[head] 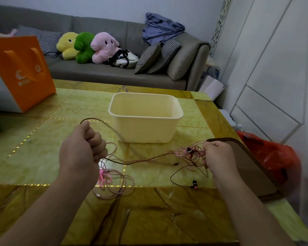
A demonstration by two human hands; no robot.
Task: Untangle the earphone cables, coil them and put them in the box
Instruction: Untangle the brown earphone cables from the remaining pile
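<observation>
A cream plastic box (pixel 146 129) stands open at the middle of the yellow-green table. In front of it, my left hand (pixel 83 146) grips a dark earphone cable (pixel 103 124) that loops up past the box's left side. My right hand (pixel 218 155) pinches a tangled knot of pink and dark cables (pixel 190 151) near the table's right side. A strand (pixel 140 160) stretches between both hands. Loose pink cable loops (pixel 114 181) lie on the table below my left hand. A dark earbud (pixel 195 184) lies near my right wrist.
An orange paper bag (pixel 21 68) stands at the table's far left. A brown flat pad (pixel 247 166) lies at the right edge, with a red plastic bag (pixel 277 157) beyond it. A grey sofa (pixel 114 71) with plush toys sits behind the table.
</observation>
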